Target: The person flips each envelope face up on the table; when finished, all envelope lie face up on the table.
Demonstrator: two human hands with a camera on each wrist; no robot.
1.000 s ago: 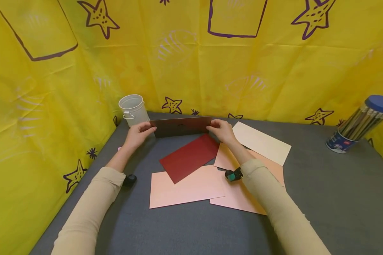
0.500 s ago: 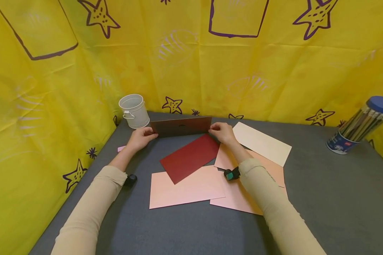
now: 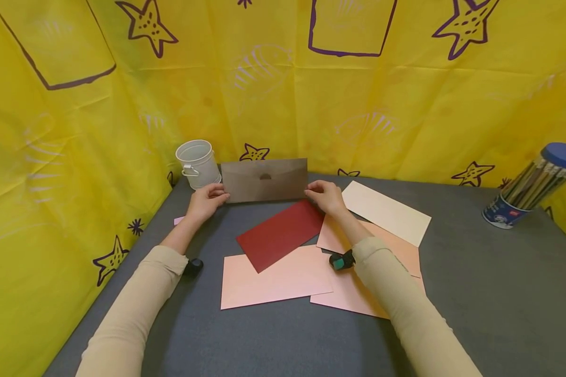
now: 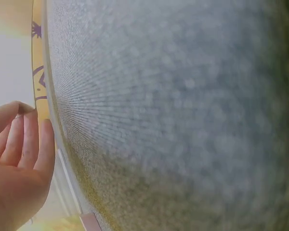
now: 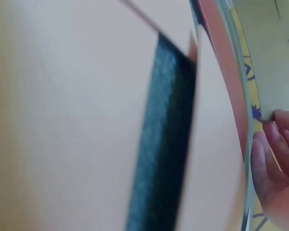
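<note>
A brown-grey envelope (image 3: 264,183) stands nearly upright at the back of the table, its flap side with a small dark half-round notch facing me. My left hand (image 3: 206,201) pinches its lower left corner between thumb and fingers. At the lower right corner, my right hand (image 3: 327,198) pinches it the same way. The right wrist view shows thumb and fingertips meeting at the corner of the envelope (image 5: 274,53). In front of it a dark red envelope (image 3: 280,234) lies flat, its lower part overlapping a pink envelope (image 3: 273,280).
More pink and peach envelopes (image 3: 354,298) lie partly under my right forearm, beside a cream envelope (image 3: 389,212). A small white metal bucket (image 3: 199,165) stands behind my left hand. At the right leans a tub of pencils (image 3: 530,186) with a blue lid. Yellow cloth hangs behind.
The held envelope has tipped up from a steep, dark, foreshortened angle to nearly upright, so its flap side now shows. Both hands keep their grip and have barely shifted.
</note>
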